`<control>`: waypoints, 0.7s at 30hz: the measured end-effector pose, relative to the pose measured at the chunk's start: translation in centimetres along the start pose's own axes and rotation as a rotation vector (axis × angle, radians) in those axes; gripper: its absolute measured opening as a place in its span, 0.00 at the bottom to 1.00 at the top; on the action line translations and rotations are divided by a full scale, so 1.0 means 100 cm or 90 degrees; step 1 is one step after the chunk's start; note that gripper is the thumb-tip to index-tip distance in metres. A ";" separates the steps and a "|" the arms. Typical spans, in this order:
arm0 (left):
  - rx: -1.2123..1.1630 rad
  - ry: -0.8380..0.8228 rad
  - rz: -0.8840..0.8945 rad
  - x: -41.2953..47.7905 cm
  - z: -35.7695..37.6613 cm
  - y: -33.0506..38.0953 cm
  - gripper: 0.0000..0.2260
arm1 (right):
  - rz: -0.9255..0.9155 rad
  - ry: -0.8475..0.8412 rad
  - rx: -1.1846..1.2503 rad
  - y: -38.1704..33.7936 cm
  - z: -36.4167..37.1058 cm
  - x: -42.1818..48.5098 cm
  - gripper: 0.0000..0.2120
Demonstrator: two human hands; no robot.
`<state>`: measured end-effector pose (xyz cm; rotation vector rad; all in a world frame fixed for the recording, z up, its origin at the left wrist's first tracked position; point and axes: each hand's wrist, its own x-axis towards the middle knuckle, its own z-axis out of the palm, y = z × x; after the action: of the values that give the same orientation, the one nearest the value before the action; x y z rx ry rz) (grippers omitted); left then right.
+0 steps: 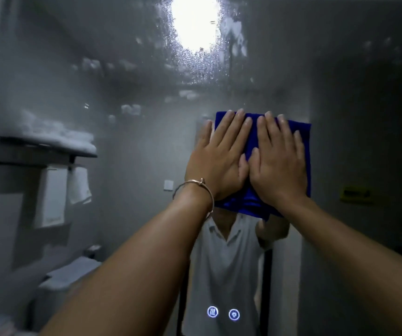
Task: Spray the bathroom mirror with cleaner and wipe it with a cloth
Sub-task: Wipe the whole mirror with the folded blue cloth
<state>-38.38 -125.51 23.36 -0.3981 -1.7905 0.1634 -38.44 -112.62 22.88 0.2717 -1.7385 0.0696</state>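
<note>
we press a deep blue cloth (pixel 243 202) flat against the mirror (pixel 122 69), near the middle of the glass and a little to the right. the cloth is a soft, napped rectangle, and its lower edge sags in loose creases under our wrists. our left hand (pixel 219 161) and right hand (pixel 278 163) lie side by side on it, thumbs meeting. neither grip closes on anything: the fingers are straight and the palms push the fabric onto the glass. a thin rose-coloured metal bracelet (pixel 192 190) rings the left wrist.

the glass is filmed with haze. fine droplets bead around the reflected ceiling light (pixel 195 20), and pale foamy patches dot the upper part. the reflection is blurred: a shelf (pixel 49 146) of white towels at left is only soft shapes, and we cannot identify the dark things at the right edge. the cloth hides the reflected head, and below it a pale collared shirt (pixel 226 258) shows. two small round lit icons (pixel 212 311) glow low on the glass.
</note>
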 end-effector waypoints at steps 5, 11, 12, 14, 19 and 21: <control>0.001 0.026 -0.014 -0.002 0.006 0.003 0.30 | 0.000 -0.001 0.005 0.001 -0.003 -0.001 0.28; 0.015 0.005 -0.020 -0.002 0.004 0.005 0.29 | 0.003 -0.003 0.009 0.001 -0.002 -0.003 0.28; 0.021 0.002 -0.020 -0.002 0.004 0.005 0.29 | 0.004 -0.003 0.010 0.001 -0.002 -0.002 0.28; 0.028 -0.002 -0.022 -0.001 0.002 0.005 0.29 | -0.002 0.001 0.012 0.001 -0.001 -0.002 0.29; 0.017 -0.013 -0.013 -0.002 0.004 0.003 0.29 | 0.016 0.009 0.026 -0.001 0.000 -0.002 0.29; 0.010 -0.004 -0.013 -0.001 0.005 0.002 0.28 | 0.020 0.011 0.028 -0.003 -0.001 -0.001 0.29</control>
<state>-38.79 -125.32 23.08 -0.3682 -1.7982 0.1650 -38.25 -112.88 22.73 0.2754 -1.7262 0.1322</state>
